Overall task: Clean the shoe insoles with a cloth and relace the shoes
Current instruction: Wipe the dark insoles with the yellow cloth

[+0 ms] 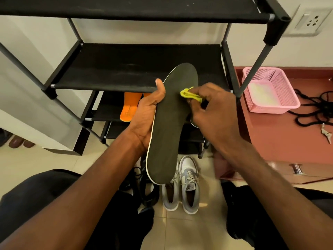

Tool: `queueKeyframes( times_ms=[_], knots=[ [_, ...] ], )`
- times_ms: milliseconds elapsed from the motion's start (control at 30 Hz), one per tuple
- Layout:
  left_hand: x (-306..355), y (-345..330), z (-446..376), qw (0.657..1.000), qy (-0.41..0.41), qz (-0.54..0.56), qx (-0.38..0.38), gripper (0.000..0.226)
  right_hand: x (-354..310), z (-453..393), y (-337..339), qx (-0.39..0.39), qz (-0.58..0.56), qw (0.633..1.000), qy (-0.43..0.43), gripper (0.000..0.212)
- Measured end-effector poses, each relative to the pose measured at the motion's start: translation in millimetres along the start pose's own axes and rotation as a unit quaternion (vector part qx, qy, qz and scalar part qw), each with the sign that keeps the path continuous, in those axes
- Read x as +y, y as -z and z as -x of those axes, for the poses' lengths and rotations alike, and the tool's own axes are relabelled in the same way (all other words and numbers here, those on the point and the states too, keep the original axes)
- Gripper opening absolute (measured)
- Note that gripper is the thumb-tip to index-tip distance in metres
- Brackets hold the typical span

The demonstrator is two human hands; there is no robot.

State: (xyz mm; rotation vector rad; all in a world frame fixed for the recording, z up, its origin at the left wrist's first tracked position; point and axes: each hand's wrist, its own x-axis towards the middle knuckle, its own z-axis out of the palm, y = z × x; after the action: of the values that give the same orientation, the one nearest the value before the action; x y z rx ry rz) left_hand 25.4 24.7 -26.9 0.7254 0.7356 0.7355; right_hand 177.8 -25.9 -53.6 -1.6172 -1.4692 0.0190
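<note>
Both forearms fill the bottom of the view, dark trousers underneath. Up front, the long dark olive foam insole (171, 123) is gripped along its edge by the left hand (147, 114), toe end up, in front of the black fabric shoe rack (126, 69). A crumpled yellow cloth (189, 94) is pinched in the right hand (214, 105) and pressed onto the upper part of the insole. Probably best wiped in long strokes toe to heel, with the back supported so it isn't bent. Grey-and-white laced sneakers (189, 184) are parked on the floor below, orange insoles (129, 105) on a lower shelf, loose black laces (313, 109) over by the pink plastic basket (270, 89).
</note>
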Motion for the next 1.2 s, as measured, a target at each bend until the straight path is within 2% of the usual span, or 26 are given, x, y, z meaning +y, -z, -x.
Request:
queueKeyframes(
  times_ms=[67,167,267,433,533,633,833,1067,1200],
  knots=[
    [2.1,-0.5,-1.7,1.0,-0.017,0.005,0.018,0.06,-14.6,16.1,-2.5,-0.019,-0.018,1.0,-0.005,0.02],
    [6.0,-0.6,-4.7,0.999,-0.036,0.009,0.035,0.05,-35.8,35.5,-3.6,-0.035,-0.067,0.997,-0.017,0.02],
    [8.3,-0.9,-3.4,0.998,-0.043,0.026,0.046,0.052,-45.9,42.0,-3.5,-0.032,-0.069,0.997,-0.022,0.021],
    [-3.9,-5.5,-7.3,0.995,0.012,0.095,0.012,0.068,-30.3,23.0,-12.5,0.029,-0.023,0.997,-0.074,0.023],
    [-7.2,-8.3,-5.3,0.997,0.012,0.068,-0.02,0.056,-13.7,7.1,-16.6,0.053,-0.02,0.992,-0.11,0.022],
    [-14.9,-9.9,-0.9,0.996,0.049,0.017,-0.067,0.05,-5.1,-0.2,-17.0,0.056,-0.028,0.99,-0.127,0.021],
    [-14.5,-6.7,-7.4,0.997,0.001,0.043,-0.062,0.066,-6.3,-0.9,-10.6,-0.007,-0.094,0.987,-0.131,0.017],
    [1.6,11.9,-24.6,0.999,-0.027,0.026,-0.009,0.081,-45.3,37.4,1.1,-0.116,-0.182,0.974,-0.072,0.019],
    [-1.2,15.1,-25.9,0.996,-0.026,0.085,-0.019,0.086,-60.9,41.8,-1.1,-0.11,-0.237,0.96,-0.102,0.017]
  ],
)
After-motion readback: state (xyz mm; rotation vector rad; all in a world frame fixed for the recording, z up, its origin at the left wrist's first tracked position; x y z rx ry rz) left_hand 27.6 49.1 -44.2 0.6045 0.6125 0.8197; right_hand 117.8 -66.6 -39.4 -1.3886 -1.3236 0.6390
